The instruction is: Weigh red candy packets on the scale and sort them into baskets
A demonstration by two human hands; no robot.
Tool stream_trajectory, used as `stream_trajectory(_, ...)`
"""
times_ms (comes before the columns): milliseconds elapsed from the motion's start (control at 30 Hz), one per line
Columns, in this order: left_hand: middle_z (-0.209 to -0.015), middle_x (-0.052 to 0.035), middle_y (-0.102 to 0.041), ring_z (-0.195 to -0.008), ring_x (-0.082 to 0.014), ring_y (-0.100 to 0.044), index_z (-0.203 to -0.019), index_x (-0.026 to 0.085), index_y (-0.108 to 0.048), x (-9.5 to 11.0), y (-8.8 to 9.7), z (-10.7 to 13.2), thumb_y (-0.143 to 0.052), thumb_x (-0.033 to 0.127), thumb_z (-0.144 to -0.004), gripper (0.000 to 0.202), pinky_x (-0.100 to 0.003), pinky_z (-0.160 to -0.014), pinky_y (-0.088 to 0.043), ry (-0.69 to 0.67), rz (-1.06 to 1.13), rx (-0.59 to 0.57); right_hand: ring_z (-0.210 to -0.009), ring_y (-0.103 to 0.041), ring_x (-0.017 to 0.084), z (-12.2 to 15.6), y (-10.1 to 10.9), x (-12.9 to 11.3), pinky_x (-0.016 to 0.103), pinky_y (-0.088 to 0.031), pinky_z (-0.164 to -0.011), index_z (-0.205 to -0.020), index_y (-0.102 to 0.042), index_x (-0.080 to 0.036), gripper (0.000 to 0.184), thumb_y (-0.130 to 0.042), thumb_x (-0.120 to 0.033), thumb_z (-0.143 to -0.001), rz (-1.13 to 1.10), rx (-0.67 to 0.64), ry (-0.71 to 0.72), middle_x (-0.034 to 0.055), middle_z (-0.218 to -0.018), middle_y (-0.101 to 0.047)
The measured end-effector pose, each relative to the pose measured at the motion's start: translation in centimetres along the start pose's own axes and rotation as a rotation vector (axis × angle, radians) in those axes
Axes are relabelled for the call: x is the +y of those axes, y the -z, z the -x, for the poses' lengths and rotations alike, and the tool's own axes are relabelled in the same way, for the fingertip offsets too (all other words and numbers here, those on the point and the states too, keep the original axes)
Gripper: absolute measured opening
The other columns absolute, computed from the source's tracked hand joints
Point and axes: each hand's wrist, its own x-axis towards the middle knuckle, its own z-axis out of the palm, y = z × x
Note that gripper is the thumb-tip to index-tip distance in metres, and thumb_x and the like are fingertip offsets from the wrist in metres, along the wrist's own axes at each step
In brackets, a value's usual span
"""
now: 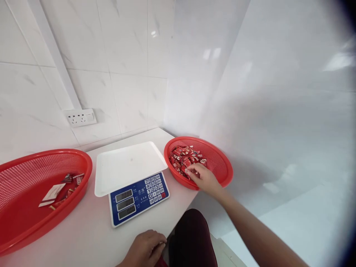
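Note:
My right hand (204,177) reaches into a round red mesh basket (219,157) at the right end of the white counter, fingers curled down onto a pile of small red-wrapped candies (185,155). Whether it holds one is hidden by the fingers. My left hand (145,247) rests on the counter's near edge, fingers curled under, nothing visible in it. Between the hands stands an electronic scale (139,196) with a blue keypad panel and a bare white weighing tray (128,165).
A larger red mesh basket (16,218) sits at the left with a few packets (62,189) in it. A white wall socket strip (80,117) is on the tiled wall behind. The counter ends just right of the small basket, with floor below.

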Motion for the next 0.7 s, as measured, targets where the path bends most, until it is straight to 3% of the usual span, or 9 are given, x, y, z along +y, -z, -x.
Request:
stream_trajectory(33,-0.074,-0.0007,-0.068,-0.066,-0.0139,-0.061,-0.086,0.023,-0.061,-0.1,0.4,0.0,-0.042,0.022,-0.085,0.020,-0.020,-0.060,-0.046,0.096,0.100,-0.011,-0.102,-0.054,0.020,-1.1,0.8,1.1,0.030,-0.042,-0.085,-0.108,-0.056,-0.022,0.028,-0.045,-0.034,-0.085,0.065,-0.104,-0.062,0.0071,-0.115,-0.057)
stream_trajectory(100,-0.073,-0.0003,-0.067,-0.063,-0.0131,-0.060,-0.089,0.023,-0.062,-0.3,1.2,0.0,-0.041,0.026,-0.085,0.021,-0.019,-0.059,-0.045,0.213,0.225,-0.043,-0.114,-0.048,0.023,-2.8,1.5,3.2,0.031,-0.039,-0.091,-0.129,-0.043,-0.022,0.052,-0.053,-0.037,-0.080,0.197,-0.485,-0.194,0.0093,-0.134,-0.042)
stream_trajectory(200,-0.076,-0.0021,-0.067,-0.065,-0.0140,-0.059,-0.090,0.021,-0.063,-0.7,1.4,0.1,-0.044,0.026,-0.081,0.021,-0.020,-0.061,-0.046,0.202,0.245,-0.090,-0.112,-0.050,0.033,-4.4,1.1,5.2,0.039,-0.042,-0.088,-0.135,-0.038,-0.019,0.083,-0.071,-0.038,-0.062,0.275,-0.667,-0.320,0.0155,-0.136,-0.039)
stream_trajectory(300,-0.082,-0.0033,-0.067,-0.070,-0.0146,-0.060,-0.091,0.021,-0.062,-1.2,1.1,0.1,-0.046,0.024,-0.079,0.021,-0.020,-0.064,-0.047,0.159,0.262,-0.115,-0.110,-0.049,0.040,-5.1,0.0,5.6,0.047,-0.042,-0.084,-0.137,-0.036,-0.019,0.094,-0.076,-0.033,-0.052,0.336,-0.665,-0.407,0.0200,-0.139,-0.034)
stream_trajectory(433,-0.084,-0.0026,-0.067,-0.072,-0.0146,-0.060,-0.094,0.022,-0.061,-2.1,0.7,0.1,-0.046,0.025,-0.080,0.021,-0.020,-0.065,-0.047,0.179,0.347,-0.106,-0.104,-0.053,0.037,-5.3,-1.1,5.5,0.045,-0.044,-0.080,-0.133,-0.041,-0.020,0.090,-0.076,-0.023,-0.050,0.347,-0.628,-0.435,0.0192,-0.127,-0.048)
stream_trajectory(600,-0.078,-0.0027,-0.066,-0.068,-0.0146,-0.059,-0.092,0.022,-0.062,-2.9,-0.2,0.0,-0.048,0.028,-0.078,0.021,-0.021,-0.066,-0.047,0.155,0.362,-0.063,-0.083,-0.060,0.029,-5.8,-0.7,6.0,0.034,-0.046,-0.067,-0.106,-0.062,-0.019,0.055,-0.069,-0.007,-0.052,0.246,-0.512,-0.408,0.0119,-0.098,-0.063)
stream_trajectory(700,-0.075,-0.0029,-0.065,-0.065,-0.0141,-0.057,-0.091,0.022,-0.063,-3.2,-0.7,0.1,-0.048,0.032,-0.078,0.022,-0.021,-0.064,-0.047,0.143,0.382,-0.024,-0.069,-0.059,0.021,-6.8,0.1,6.1,0.026,-0.044,-0.058,-0.086,-0.065,-0.018,0.038,-0.066,-0.001,-0.052,0.119,-0.431,-0.392,0.0054,-0.080,-0.065)
